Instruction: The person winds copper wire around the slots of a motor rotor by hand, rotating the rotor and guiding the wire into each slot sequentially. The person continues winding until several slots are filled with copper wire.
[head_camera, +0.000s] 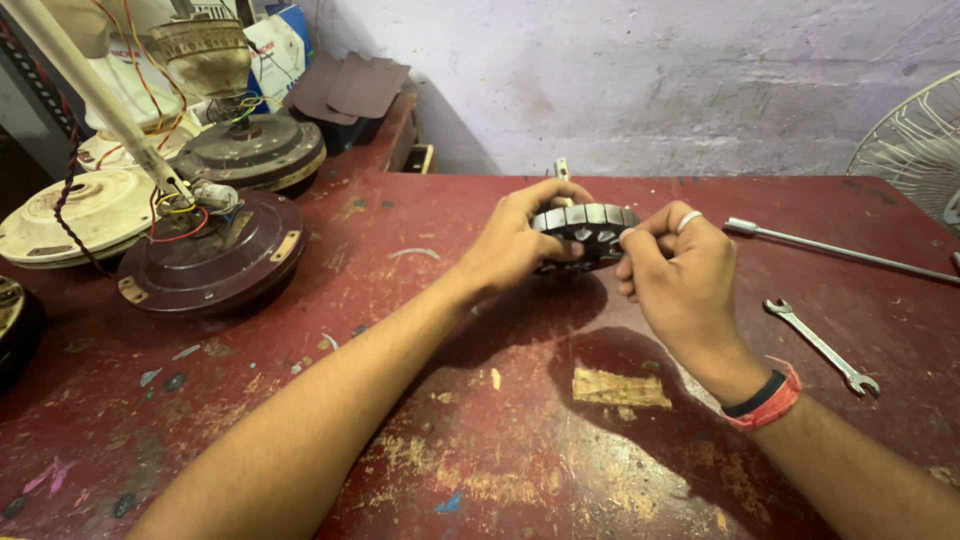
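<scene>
While both hands grip it from either side, left hand (518, 245) and right hand (680, 285) hold the round slotted stator core (585, 232) above the red bench (480, 420), a spanner (822, 346) lying nearby.

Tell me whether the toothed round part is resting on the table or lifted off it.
Lifted. Both the left hand and right hand grip the toothed round part by its edges, and its shadow falls on the red table below.

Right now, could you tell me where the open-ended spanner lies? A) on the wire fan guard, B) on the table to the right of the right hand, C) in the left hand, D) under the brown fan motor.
B: the spanner lies flat on the red table, just right of the right hand.
</scene>
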